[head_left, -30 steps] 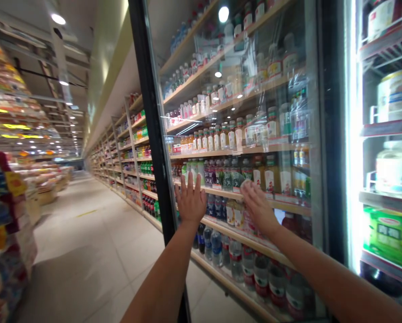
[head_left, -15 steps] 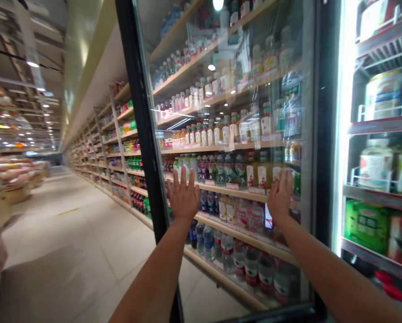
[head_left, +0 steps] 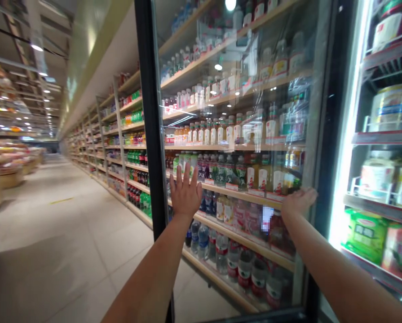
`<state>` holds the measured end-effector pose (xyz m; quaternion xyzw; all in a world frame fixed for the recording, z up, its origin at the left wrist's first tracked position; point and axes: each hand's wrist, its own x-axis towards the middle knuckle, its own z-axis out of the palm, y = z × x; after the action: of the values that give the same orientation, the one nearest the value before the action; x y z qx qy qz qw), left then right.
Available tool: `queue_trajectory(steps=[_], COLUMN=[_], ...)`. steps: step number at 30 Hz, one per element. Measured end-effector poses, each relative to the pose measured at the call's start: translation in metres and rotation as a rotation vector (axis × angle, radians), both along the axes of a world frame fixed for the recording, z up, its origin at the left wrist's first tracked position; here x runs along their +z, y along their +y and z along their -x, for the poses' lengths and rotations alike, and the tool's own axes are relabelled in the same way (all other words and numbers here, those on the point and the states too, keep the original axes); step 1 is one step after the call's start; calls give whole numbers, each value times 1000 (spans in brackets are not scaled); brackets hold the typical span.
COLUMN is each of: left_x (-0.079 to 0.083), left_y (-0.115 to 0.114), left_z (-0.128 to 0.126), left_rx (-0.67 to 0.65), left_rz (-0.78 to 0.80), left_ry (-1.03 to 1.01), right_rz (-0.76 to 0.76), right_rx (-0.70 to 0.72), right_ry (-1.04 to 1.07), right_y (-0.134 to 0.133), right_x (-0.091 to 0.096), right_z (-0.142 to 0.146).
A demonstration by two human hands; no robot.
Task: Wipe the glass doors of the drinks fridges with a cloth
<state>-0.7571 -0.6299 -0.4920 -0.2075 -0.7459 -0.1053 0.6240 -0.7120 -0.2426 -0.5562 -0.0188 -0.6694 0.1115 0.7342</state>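
Two hands are at the glass door (head_left: 234,150) — left hand (head_left: 186,197) splayed, empty, against it, right hand (head_left: 298,202) bent near its frame (head_left: 332,112), grip unclear — seemingly bracing it, the next move wanting steady palms, bottles (head_left: 221,172) beyond.

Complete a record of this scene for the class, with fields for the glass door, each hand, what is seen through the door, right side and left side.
Glass door: open, dark-framed
Left hand: fingers spread, palm toward the door
Right hand: near the door's right edge, blurred; whether it holds anything is unclear
Seen through door: shelves of drink bottles
Right side: lit cooler with a green pack
Left side: pale aisle floor with a yellow strip
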Motion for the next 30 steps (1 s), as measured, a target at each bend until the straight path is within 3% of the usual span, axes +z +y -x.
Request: queue_trajectory(steps=[3,6,8,11,13,15,17,19,21,23,26,28,30], left_x=[0,0,0,1,0,0,0,0,0,0,0,0,0], left_y=[-1,0,0,0,1,1,1,1,1,1,0,0,0], left_z=[0,-1,-2,-2,-2,-1,-1,-1,-2,-2,-2,-1,-1], left_rx=[-8,-6,0,8,2,-7,-7,1,-2,-12,-12,-7,1], left_rz=[-5,-6,-8,-12,-14,-16,-15,-14,-14,-16,-21,-20,-13], left_ry=[8,3,-8,-13,-12,-9,-4,4,8,9,2,-4,2], right_rz=[114,58,-170,-731,-896,-786,-419,-14,209,264,244,157,-13], right_rx=[-60,-66,-33,13,1,-28,-38,-32,-21,-17,3,26,51], right_ry=[112,57,-68,-263,-336,-339,-198,13,156,195,161,84,-24], right_y=[-11,-40,-62,-77,-73,-61,-49,-38,-29,-23,-29,-47,-74], right_x=[33,38,25,12,19,30,35,27,15,13,36,52,53], right_z=[8,6,-3,-18,-22,-22,-18,-12,-7,-3,2,2,-1])
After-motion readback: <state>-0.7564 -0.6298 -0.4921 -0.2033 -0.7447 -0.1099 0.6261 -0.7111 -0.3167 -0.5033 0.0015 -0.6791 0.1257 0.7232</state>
